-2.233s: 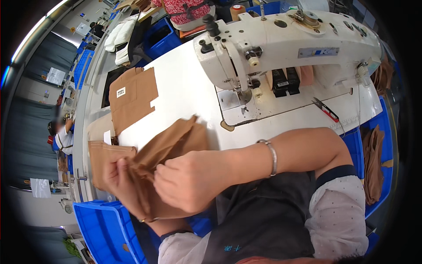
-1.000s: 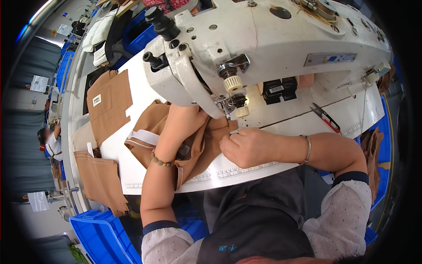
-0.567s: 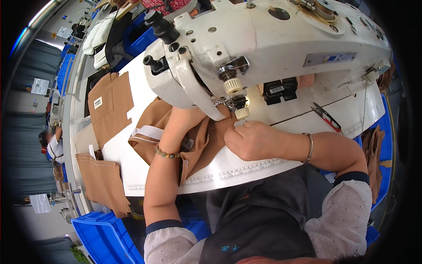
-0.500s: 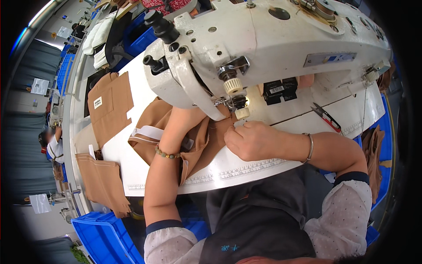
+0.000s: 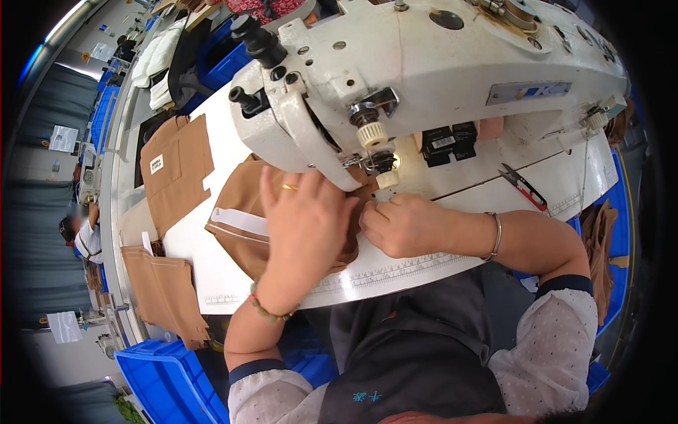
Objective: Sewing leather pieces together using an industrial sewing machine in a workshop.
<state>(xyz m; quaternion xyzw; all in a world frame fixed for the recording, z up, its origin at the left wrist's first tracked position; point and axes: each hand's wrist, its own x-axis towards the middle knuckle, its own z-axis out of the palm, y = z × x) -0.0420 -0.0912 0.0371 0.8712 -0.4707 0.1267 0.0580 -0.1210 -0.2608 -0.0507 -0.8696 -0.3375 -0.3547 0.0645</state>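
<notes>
A brown fabric piece (image 5: pixel 244 189) with a white strip (image 5: pixel 241 221) lies bunched under the head of a white sewing machine (image 5: pixel 445 67). My left hand (image 5: pixel 305 225) rests over the cloth with its fingers spread, covering much of its middle. Close to the needle area, my right hand (image 5: pixel 402 226) is closed, fingertips pinched at the fabric's right edge; the exact grip is partly hidden by the fingers. The machine's lamp glows beside the presser area, and the needle itself cannot be made out.
Red-and-black thread snips (image 5: pixel 524 187) and a black box (image 5: pixel 450 143) lie right of the needle. More brown pieces (image 5: pixel 176 173) are at left, one (image 5: pixel 166 290) overhanging the table edge. Blue bins (image 5: pixel 169 381) stand below. A person (image 5: pixel 88 233) sits far left.
My left hand has come out from beneath the machine head and turned flat onto the fabric, whose near part is now folded up. The right hand stays almost in place.
</notes>
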